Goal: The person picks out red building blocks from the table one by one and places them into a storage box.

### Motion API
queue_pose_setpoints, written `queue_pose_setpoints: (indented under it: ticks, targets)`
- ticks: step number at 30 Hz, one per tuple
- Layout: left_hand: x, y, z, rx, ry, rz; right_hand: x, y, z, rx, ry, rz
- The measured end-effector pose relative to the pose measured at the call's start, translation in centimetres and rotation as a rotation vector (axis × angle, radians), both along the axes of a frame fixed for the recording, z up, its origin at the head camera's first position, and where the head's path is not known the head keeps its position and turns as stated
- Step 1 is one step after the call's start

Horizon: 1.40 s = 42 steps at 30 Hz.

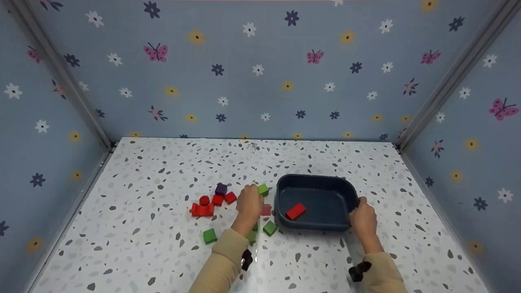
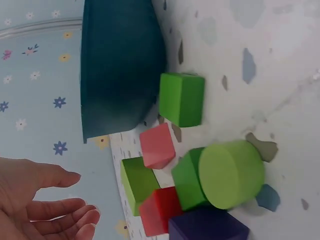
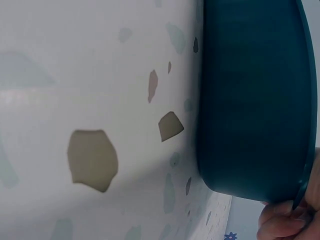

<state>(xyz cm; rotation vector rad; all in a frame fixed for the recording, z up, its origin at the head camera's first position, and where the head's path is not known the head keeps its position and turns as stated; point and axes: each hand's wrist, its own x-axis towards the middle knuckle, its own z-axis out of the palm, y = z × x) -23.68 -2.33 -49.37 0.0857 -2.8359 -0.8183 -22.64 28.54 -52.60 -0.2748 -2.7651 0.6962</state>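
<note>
A dark blue plastic tub (image 1: 329, 203) stands on the speckled table, with one red block (image 1: 296, 211) lying inside it. My right hand (image 1: 363, 219) grips the tub's right rim; in the right wrist view its fingers (image 3: 281, 220) curl over the edge. To the left of the tub, my left hand (image 1: 249, 203) hovers over loose blocks. Its thumb and fingers are apart with nothing between them in the left wrist view. Near it lie a pink block (image 2: 158, 146), a light green block (image 1: 263, 190), a green block (image 1: 269, 228) and a light green cylinder (image 2: 231, 174).
Farther left are a purple block (image 1: 221, 189), small red blocks (image 1: 217, 200), a red round piece (image 1: 204, 200), a red notched block (image 1: 202, 210) and a green block (image 1: 209, 236). Blue flowered panels (image 1: 260, 81) enclose the table (image 1: 134, 183) at the back and sides.
</note>
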Motion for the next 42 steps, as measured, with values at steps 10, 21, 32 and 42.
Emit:
queue_pose_setpoints:
  ticks: [10,21,32,42]
  targets:
    - [0.1,-0.8,-1.8,-0.061,-0.006,0.079,-0.1,0.0,0.1,-0.008,-0.030,-0.014]
    - [0.8,-1.5,-2.9,-0.043,-0.080,0.061,-0.1,0.1,0.2,-0.014,-0.065,-0.024]
    - [1.1,-1.8,-3.7,-0.010,-0.089,0.037,-0.1,0.0,0.1,-0.015,-0.082,-0.027]
    - [1.2,-1.9,-4.0,0.019,-0.050,0.044,-0.2,0.0,0.3,-0.021,-0.099,-0.026]
